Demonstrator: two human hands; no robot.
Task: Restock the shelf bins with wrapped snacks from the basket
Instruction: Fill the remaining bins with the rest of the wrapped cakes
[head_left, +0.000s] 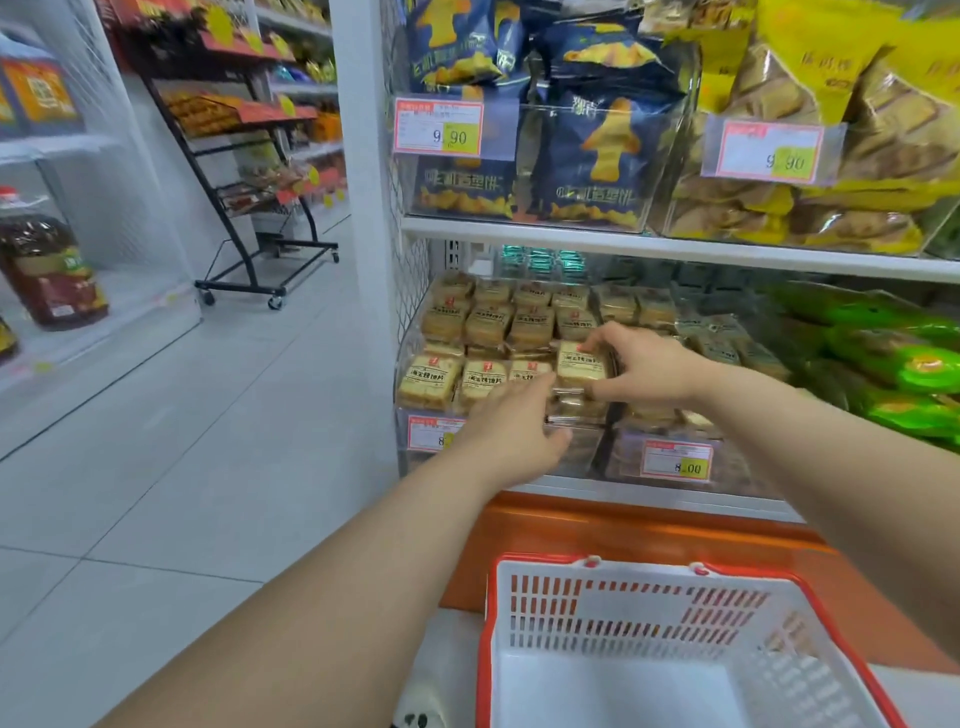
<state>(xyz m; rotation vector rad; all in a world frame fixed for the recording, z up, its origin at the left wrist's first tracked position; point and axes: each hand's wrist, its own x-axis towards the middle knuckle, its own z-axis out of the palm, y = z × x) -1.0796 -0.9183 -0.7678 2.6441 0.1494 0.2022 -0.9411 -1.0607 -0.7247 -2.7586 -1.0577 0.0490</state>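
A clear shelf bin (415, 447) on the lower shelf holds several wrapped bread-slice snacks (485, 325) in rows. My right hand (649, 371) grips one wrapped snack (579, 364) at the bin's front right, thumb under it and fingers over its far side. Just left of that snack, my left hand (511, 428) reaches over the bin's front edge with fingers stretched flat on the packs below. A white basket with a red rim (675, 571) stands below the shelf; the part of its floor in view is bare.
A neighbouring bin (727, 457) with darker wrapped packs sits to the right, green bags (893, 358) beyond it. The upper shelf (675, 249) carries blue and yellow snack bags. An orange ledge (623, 530) runs under the shelf. A black wheeled rack (260, 244) stands in the aisle at left.
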